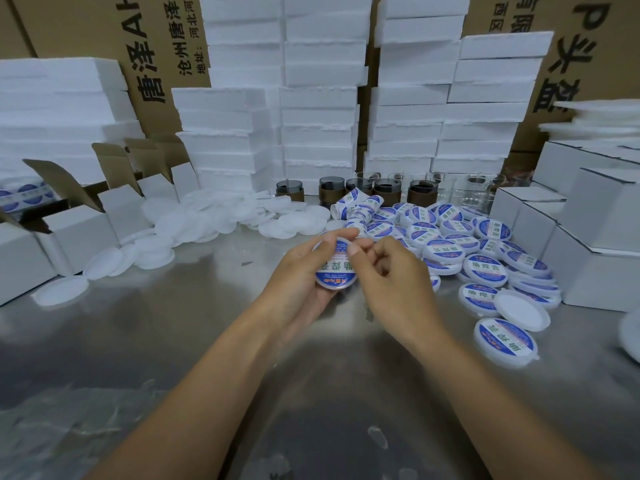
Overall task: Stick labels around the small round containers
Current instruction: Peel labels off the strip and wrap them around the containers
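place: packing workshop | signs: stacked foam blocks [322, 109], printed cartons [152, 46], steel table [173, 323], white boxes [588, 237]

One head-worn view — forward and down.
It looks from above the near edge of the table [138, 341], close over the left hand [298, 275] and right hand [398, 282] at mid-frame; foam stacks [318, 98] behind lean outward — probably lens distortion.

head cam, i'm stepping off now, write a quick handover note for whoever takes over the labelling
Left hand holds one round container, blue label on its face, above the table.
Right hand pinches that container's upper edge.
Done: a heap of labelled containers lies to the right.
Left: a heap of plain white pieces on the left, apparently unlabelled; finish the one in hand first.
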Available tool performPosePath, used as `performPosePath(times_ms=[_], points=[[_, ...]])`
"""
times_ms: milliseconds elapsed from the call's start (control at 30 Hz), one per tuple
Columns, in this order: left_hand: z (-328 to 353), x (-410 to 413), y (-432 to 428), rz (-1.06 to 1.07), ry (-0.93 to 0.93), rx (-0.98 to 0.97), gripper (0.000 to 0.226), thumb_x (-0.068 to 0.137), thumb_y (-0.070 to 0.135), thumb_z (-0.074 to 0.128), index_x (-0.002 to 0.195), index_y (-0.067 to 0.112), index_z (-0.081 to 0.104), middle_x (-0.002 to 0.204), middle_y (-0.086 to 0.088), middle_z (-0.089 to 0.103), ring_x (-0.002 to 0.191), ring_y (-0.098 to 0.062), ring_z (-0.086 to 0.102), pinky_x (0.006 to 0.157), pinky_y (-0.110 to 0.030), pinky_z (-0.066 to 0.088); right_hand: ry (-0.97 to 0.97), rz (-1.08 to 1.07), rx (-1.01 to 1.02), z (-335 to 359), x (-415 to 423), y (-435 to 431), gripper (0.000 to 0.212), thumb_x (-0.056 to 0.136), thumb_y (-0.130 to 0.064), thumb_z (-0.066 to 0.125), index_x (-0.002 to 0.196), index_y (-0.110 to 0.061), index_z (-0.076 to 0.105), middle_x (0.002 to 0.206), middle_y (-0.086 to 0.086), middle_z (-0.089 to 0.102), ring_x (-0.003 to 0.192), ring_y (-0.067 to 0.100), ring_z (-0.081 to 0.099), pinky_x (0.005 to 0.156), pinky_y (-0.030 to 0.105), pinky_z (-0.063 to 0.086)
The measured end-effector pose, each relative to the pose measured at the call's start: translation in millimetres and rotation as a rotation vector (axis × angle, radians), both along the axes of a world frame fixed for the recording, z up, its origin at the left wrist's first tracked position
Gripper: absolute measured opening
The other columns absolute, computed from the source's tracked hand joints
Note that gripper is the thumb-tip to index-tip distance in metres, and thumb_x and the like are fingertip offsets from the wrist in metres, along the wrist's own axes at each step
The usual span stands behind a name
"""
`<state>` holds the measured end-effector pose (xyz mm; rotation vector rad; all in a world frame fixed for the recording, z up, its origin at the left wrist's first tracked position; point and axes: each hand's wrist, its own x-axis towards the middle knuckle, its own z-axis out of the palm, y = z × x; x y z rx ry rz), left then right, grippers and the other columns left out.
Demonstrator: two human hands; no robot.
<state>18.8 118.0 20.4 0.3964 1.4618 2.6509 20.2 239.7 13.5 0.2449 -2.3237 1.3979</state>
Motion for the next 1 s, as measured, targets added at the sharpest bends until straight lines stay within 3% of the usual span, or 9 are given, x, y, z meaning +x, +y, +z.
performPosePath(times_ms=[100,233,400,467,567,700,800,900,1000], points=[[0.4,0.3,0.6,0.006,0.011,0.035,0.029,0.084,0.025,0.049,0.099,0.006,0.064,0.102,-0.012,0.072,0.092,-0.021,0.07,0.061,-0.029,0.056,-0.188,0.241,-0.322,7.8,2.0,-2.0,0.024,0.089,-0.033,0.058,0.071,-0.016,0.062,0.053,-0.005,0.064,0.046,0.007,0.059,0.044,0.013,0.042],[0.4,-1.1,0.5,0.007,0.026,0.0,0.033,0.081,0.031,0.05,0.103,0.01,0.064,0.106,-0.007,0.072,0.094,-0.021,0.069,0.06,-0.026,0.054,-0.181,0.366,-0.357,9.6,2.5,-0.4,0.018,0.087,-0.022,0.062,0.071,-0.016,0.066,0.052,-0.008,0.065,0.044,0.002,0.057,0.045,0.008,0.04],[-7.4,-1.4,0.7,0.161,0.069,-0.277,0.028,0.09,0.026,0.054,0.102,0.004,0.066,0.087,-0.011,0.071,0.071,-0.018,0.067,0.068,-0.028,0.056,-0.13,0.211,-0.426,7.3,-1.3,0.5,0.021,0.087,-0.027,0.062,0.073,-0.013,0.066,0.055,-0.003,0.066,0.045,0.004,0.057,0.048,0.025,0.045],[-9.3,-1.6,0.1,0.204,0.087,-0.337,0.02,0.093,0.02,0.054,0.096,0.005,0.067,0.081,-0.01,0.071,0.07,-0.018,0.067,0.072,-0.028,0.056,-0.1,0.14,-0.411,6.9,-2.6,1.3,0.027,0.088,-0.032,0.059,0.073,-0.011,0.065,0.05,-0.003,0.063,0.043,0.004,0.056,0.042,0.019,0.043],[-8.8,-1.4,1.4,0.214,0.117,-0.403,0.017,0.092,0.02,0.054,0.091,0.008,0.066,0.079,-0.011,0.071,0.07,-0.022,0.063,0.067,-0.027,0.053,-0.078,0.088,-0.397,5.4,-2.4,2.0,0.027,0.088,-0.033,0.059,0.07,-0.014,0.06,0.047,-0.002,0.061,0.037,0.008,0.052,0.035,0.016,0.037],[-11.7,-0.2,4.5,0.201,0.163,-0.504,0.014,0.085,0.019,0.065,0.097,0.014,0.062,0.079,-0.002,0.071,0.071,-0.018,0.061,0.066,-0.026,0.051,-0.042,0.038,-0.401,3.3,-4.0,3.2,0.028,0.088,-0.031,0.061,0.065,-0.015,0.057,0.053,0.012,0.06,0.041,0.018,0.049,0.031,0.015,0.035],[-13.0,0.0,5.9,0.201,0.178,-0.506,0.026,0.08,0.008,0.07,0.099,0.018,0.056,0.076,0.008,0.072,0.068,-0.007,0.065,0.064,-0.019,0.054,-0.05,0.056,-0.413,3.4,-4.1,3.0,0.028,0.088,-0.03,0.06,0.066,-0.013,0.058,0.05,0.009,0.06,0.041,0.019,0.051,0.034,0.019,0.039],[-11.5,0.1,5.1,0.226,0.2,-0.489,0.023,0.082,0.005,0.067,0.1,0.014,0.058,0.068,0.01,0.07,0.057,-0.003,0.063,0.056,-0.015,0.051,-0.069,0.106,-0.418,3.7,-2.7,2.6,0.017,0.089,-0.029,0.059,0.076,-0.019,0.059,0.054,0.005,0.064,0.046,0.02,0.055,0.039,0.029,0.045],[-9.7,0.5,2.7,0.26,0.19,-0.474,0.02,0.084,0.005,0.065,0.103,0.009,0.06,0.063,0.008,0.068,0.047,-0.004,0.056,0.052,-0.016,0.049,-0.085,0.139,-0.387,2.1,-3.3,2.7,0.006,0.09,-0.022,0.057,0.085,-0.025,0.056,0.052,-0.01,0.064,0.045,0.004,0.056,0.037,0.019,0.043]])
